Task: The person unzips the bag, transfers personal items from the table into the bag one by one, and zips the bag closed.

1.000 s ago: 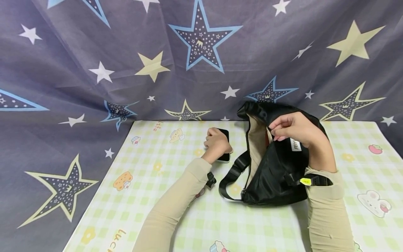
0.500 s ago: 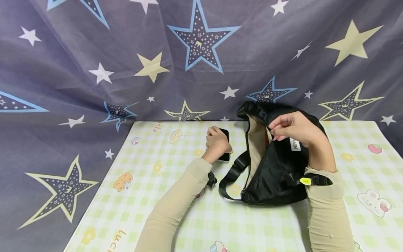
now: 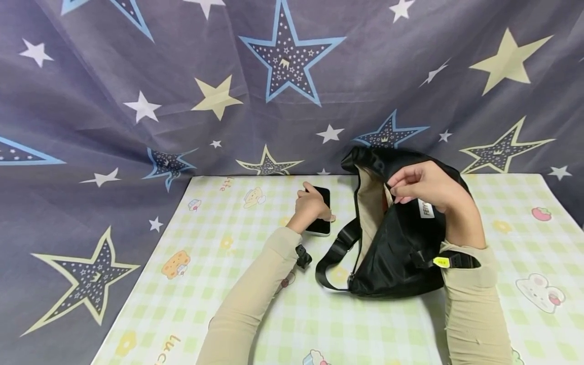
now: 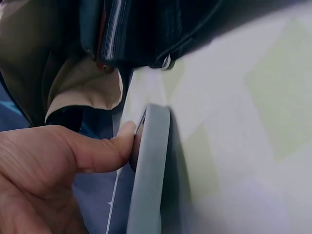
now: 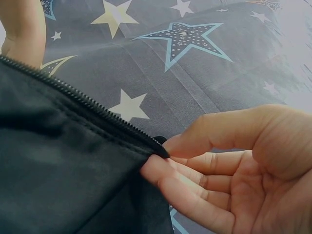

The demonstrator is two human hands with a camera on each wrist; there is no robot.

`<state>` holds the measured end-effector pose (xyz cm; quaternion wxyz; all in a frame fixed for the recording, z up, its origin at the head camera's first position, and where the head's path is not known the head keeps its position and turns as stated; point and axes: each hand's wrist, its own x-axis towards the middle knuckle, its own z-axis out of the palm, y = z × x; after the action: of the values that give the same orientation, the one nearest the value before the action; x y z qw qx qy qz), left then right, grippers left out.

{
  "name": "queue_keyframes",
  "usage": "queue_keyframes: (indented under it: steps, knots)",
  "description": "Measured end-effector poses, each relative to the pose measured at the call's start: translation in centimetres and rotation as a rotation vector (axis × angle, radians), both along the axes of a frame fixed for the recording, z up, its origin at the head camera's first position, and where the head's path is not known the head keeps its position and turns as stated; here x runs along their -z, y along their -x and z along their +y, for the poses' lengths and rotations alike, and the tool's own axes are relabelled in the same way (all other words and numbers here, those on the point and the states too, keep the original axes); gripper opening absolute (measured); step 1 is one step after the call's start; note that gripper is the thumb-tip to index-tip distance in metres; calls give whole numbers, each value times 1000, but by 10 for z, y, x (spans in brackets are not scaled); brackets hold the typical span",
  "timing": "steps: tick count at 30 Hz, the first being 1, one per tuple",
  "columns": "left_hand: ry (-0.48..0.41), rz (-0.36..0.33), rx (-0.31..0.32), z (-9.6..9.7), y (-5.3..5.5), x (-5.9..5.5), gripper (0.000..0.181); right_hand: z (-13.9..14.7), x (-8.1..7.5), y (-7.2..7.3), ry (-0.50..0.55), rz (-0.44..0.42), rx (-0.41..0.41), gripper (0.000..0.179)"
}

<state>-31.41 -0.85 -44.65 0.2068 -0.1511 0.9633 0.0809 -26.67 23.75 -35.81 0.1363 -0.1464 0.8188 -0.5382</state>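
A smartphone (image 3: pixel 324 228) with a black screen and pale grey case lies on the table, left of a black bag. Over it is my left hand (image 3: pixel 311 205), index finger extended and thumb reaching across to the right edge. In the left wrist view, the fairly straight thumb (image 4: pixel 105 151) touches the phone (image 4: pixel 152 165) near its rim; the other fingertips are hidden. My right hand (image 3: pixel 426 185) pinches the zipped edge of the black bag (image 3: pixel 401 258) between thumb and fingertips, as the right wrist view shows. The bag gapes, with beige lining visible inside.
A strap (image 3: pixel 335 258) loops from the bag's left side onto the checked tablecloth (image 3: pixel 255 238). Behind the table hangs a dark curtain (image 3: pixel 173 116) with stars. A small black device (image 3: pixel 302 257) sits at the left wrist.
My left hand has shifted slightly left over the phone, its index finger straighter than before. The right hand keeps its pinch on the bag's edge; bag and phone stay put.
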Motion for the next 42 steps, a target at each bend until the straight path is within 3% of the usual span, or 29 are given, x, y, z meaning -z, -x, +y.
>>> queue_keyframes:
  steps: [3,7,15,22,29,32,38,42]
  knots:
    - [40,-27,31,-1,1,-1,128,0,0,0,-8,3,5,29]
    - [30,-20,23,-2,0,-1,127,0,1,0,-17,6,9,28]
    - [-59,-10,-2,-15,-2,3,128,-3,3,0,-23,-14,8,28]
    - [-127,27,30,-32,-4,6,128,-6,4,0,-22,-18,-2,28]
    - [-237,29,47,-50,2,6,119,-7,2,1,-35,-8,-4,28]
    - [-289,44,72,-53,4,3,102,-5,3,1,-41,-11,4,28]
    - [-363,132,81,-56,7,-2,53,-2,2,0,-40,-6,17,28]
    - [-478,113,93,-61,10,-3,36,-1,1,2,-39,-4,16,28]
